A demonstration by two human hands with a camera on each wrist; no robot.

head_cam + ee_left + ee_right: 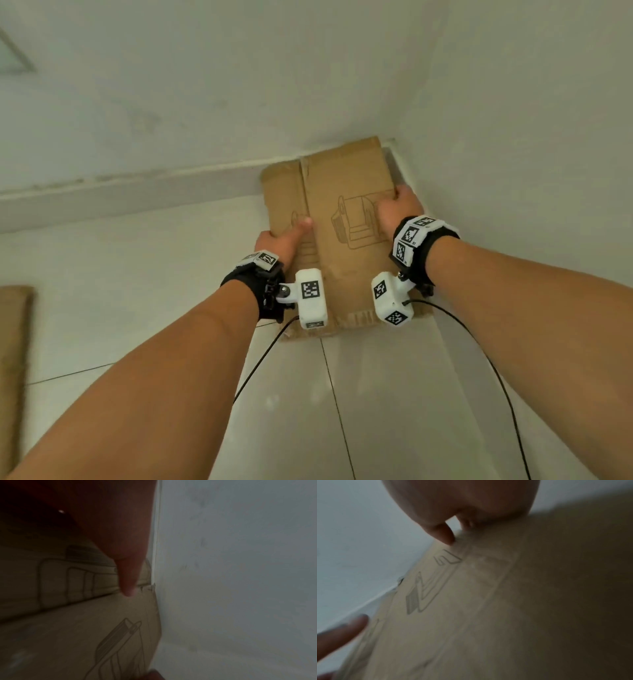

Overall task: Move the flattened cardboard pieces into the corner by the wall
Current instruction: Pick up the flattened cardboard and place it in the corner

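Observation:
A flattened brown cardboard piece (342, 185) with a printed line drawing has its far end in the corner where two white walls meet. My left hand (284, 236) grips its left edge, thumb on top and fingers hidden beneath. My right hand (399, 209) grips the right edge, close to the right wall, with its fingers curled over the edge. In the left wrist view the thumb (127, 577) presses on the cardboard (68, 635) beside the wall. The right wrist view shows curled fingertips (445, 535) on the cardboard (488, 615). A second cardboard piece (13, 359) lies at the far left on the floor.
White tiled floor (394, 394) spreads in front of the corner. A white skirting board (120, 192) runs along the back wall. Black cables (496, 370) trail from the wrist cameras over the floor.

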